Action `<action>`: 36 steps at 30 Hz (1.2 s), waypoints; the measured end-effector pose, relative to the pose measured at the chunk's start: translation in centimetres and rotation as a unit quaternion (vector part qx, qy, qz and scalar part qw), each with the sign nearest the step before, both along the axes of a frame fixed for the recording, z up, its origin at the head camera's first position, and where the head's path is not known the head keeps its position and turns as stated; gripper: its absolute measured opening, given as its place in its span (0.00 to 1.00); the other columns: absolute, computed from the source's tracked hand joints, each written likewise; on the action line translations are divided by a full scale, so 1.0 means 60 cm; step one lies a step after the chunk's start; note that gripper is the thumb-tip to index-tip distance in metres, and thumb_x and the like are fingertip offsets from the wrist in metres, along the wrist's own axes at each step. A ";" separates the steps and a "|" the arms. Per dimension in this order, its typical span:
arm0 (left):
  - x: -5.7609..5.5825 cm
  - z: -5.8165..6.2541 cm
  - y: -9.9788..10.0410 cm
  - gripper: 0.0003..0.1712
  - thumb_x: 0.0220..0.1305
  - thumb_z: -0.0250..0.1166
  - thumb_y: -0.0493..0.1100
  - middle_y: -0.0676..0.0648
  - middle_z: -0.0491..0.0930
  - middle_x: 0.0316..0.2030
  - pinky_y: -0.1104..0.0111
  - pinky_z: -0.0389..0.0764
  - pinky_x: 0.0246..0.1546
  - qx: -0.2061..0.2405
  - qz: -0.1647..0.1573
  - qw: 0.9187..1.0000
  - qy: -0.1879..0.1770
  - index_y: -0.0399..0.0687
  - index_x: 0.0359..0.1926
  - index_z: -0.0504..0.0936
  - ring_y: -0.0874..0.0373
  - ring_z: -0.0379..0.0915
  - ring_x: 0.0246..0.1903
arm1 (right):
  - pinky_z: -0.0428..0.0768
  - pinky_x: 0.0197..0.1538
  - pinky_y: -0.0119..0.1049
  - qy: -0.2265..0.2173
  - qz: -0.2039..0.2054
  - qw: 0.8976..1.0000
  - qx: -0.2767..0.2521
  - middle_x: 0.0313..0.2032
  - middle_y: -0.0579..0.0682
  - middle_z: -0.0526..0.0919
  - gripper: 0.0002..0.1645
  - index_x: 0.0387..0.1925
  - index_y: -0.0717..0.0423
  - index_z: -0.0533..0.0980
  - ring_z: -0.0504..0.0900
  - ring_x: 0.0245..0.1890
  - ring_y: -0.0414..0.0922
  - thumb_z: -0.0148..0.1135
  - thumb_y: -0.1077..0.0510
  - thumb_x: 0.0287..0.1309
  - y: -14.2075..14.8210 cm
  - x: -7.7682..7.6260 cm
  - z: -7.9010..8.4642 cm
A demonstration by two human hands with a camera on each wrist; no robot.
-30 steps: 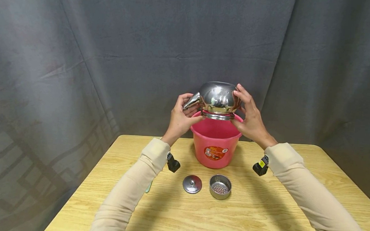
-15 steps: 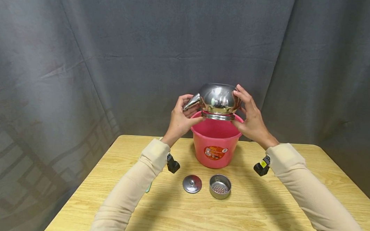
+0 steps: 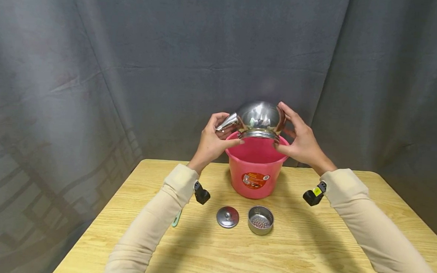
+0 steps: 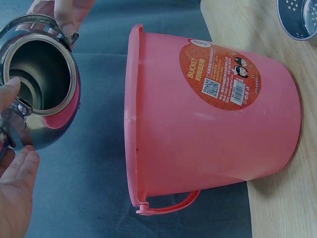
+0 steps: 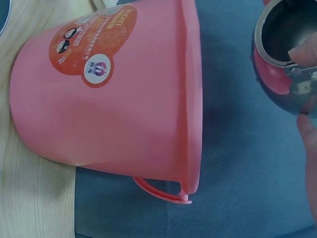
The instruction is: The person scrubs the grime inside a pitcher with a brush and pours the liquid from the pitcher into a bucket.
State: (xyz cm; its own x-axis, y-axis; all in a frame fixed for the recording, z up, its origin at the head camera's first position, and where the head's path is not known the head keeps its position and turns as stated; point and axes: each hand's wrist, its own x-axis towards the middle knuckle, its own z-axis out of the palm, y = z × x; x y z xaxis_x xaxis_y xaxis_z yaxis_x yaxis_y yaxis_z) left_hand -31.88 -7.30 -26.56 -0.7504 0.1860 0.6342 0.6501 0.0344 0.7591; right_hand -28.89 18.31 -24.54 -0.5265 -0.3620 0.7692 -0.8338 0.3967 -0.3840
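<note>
Both hands hold a shiny steel teapot (image 3: 261, 115) turned over above the pink bucket (image 3: 235, 170). Its mouth faces down and a little toward me, and its base leans away. My left hand (image 3: 211, 143) grips the spout side, thumb at the rim. On the opposite side, my right hand (image 3: 304, 144) grips the body, its thumb also near the rim. In the left wrist view the dark inside of the teapot (image 4: 67, 124) and its raised handle (image 4: 34, 19) show. The right wrist view catches only part of the teapot (image 5: 270, 79).
A round steel lid (image 3: 227, 217) with a knob lies on the wooden table (image 3: 290, 255), in front of the bucket. Beside it stands a perforated steel strainer (image 3: 259, 230). A pale green handle (image 3: 176, 219) pokes out by the left sleeve. A grey curtain hangs behind.
The teapot has tipped, its base rolling away and its mouth turning toward me. My right hand has shifted slightly right and down; the left has hardly moved. Lid, strainer and bucket stay put.
</note>
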 end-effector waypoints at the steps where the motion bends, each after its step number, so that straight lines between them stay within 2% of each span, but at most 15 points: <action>1: 0.000 0.000 0.000 0.43 0.42 0.77 0.26 0.39 0.74 0.55 0.62 0.76 0.51 0.001 -0.001 1.000 -0.001 0.39 0.60 0.65 0.49 0.78 0.51 | 0.73 0.54 0.49 -0.009 -0.002 1.000 0.002 0.68 0.64 0.60 0.58 0.71 0.66 0.53 0.66 0.61 0.59 0.71 0.79 0.37 0.000 0.003 0.002; 5: 0.000 0.001 0.001 0.42 0.41 0.77 0.26 0.40 0.76 0.52 0.64 0.77 0.49 0.011 -0.009 1.000 -0.008 0.39 0.58 0.66 0.52 0.79 0.49 | 0.71 0.55 0.51 -0.043 0.006 0.999 -0.007 0.65 0.61 0.63 0.57 0.71 0.64 0.54 0.68 0.59 0.55 0.69 0.79 0.38 0.004 0.006 0.004; 9: 0.002 0.002 0.003 0.40 0.42 0.78 0.28 0.42 0.77 0.51 0.62 0.78 0.49 0.018 -0.012 1.000 -0.011 0.41 0.56 0.67 0.54 0.80 0.48 | 0.71 0.56 0.50 -0.068 0.019 0.997 -0.026 0.66 0.60 0.64 0.56 0.71 0.61 0.55 0.67 0.61 0.52 0.68 0.78 0.40 0.011 0.003 0.001; 12: 0.004 0.003 0.004 0.40 0.42 0.78 0.28 0.43 0.77 0.51 0.63 0.79 0.48 0.026 -0.014 0.999 -0.017 0.42 0.56 0.67 0.54 0.80 0.48 | 0.71 0.57 0.46 -0.082 0.031 0.995 -0.041 0.68 0.58 0.63 0.56 0.72 0.57 0.55 0.66 0.63 0.52 0.68 0.78 0.41 0.017 -0.008 -0.006; 17: 0.007 0.006 0.007 0.41 0.42 0.78 0.28 0.41 0.77 0.51 0.64 0.80 0.45 0.044 -0.022 0.998 -0.031 0.40 0.57 0.66 0.52 0.81 0.46 | 0.73 0.55 0.34 -0.101 0.061 0.990 -0.076 0.65 0.58 0.66 0.60 0.73 0.51 0.55 0.69 0.60 0.47 0.69 0.79 0.39 0.030 -0.037 -0.028; 21: 0.010 0.009 0.007 0.43 0.42 0.79 0.31 0.40 0.77 0.48 0.64 0.80 0.44 0.040 -0.009 0.998 -0.043 0.40 0.59 0.65 0.52 0.81 0.45 | 0.75 0.53 0.30 -0.110 0.082 0.986 -0.096 0.62 0.59 0.69 0.60 0.73 0.48 0.55 0.70 0.57 0.47 0.69 0.78 0.40 0.035 -0.043 -0.035; 27: 0.015 0.011 0.005 0.46 0.44 0.80 0.37 0.40 0.76 0.48 0.65 0.80 0.44 0.024 0.016 0.997 -0.072 0.46 0.62 0.63 0.53 0.82 0.42 | 0.77 0.49 0.30 -0.133 0.062 0.984 -0.104 0.59 0.54 0.72 0.56 0.72 0.53 0.58 0.72 0.55 0.46 0.71 0.76 0.42 0.034 -0.036 -0.040; 31: 0.019 0.009 0.004 0.48 0.44 0.80 0.41 0.40 0.73 0.46 0.66 0.80 0.43 0.011 0.043 0.996 -0.084 0.53 0.63 0.62 0.55 0.82 0.41 | 0.78 0.47 0.30 -0.142 0.047 0.983 -0.105 0.56 0.55 0.73 0.54 0.71 0.56 0.59 0.73 0.53 0.46 0.71 0.75 0.43 0.032 -0.033 -0.043; 34: 0.023 0.009 0.004 0.49 0.45 0.80 0.43 0.40 0.71 0.46 0.65 0.79 0.44 0.014 0.053 0.995 -0.085 0.53 0.64 0.60 0.55 0.82 0.42 | 0.79 0.45 0.28 -0.147 0.029 0.984 -0.100 0.55 0.55 0.74 0.52 0.71 0.53 0.59 0.74 0.52 0.43 0.72 0.73 0.45 0.031 -0.027 -0.044; 36: 0.025 0.010 0.005 0.49 0.46 0.79 0.43 0.40 0.73 0.46 0.65 0.79 0.45 0.021 0.054 0.995 -0.085 0.53 0.65 0.59 0.55 0.82 0.42 | 0.78 0.44 0.26 -0.149 0.016 0.984 -0.094 0.54 0.55 0.74 0.51 0.71 0.49 0.60 0.74 0.51 0.41 0.72 0.70 0.47 0.030 -0.023 -0.044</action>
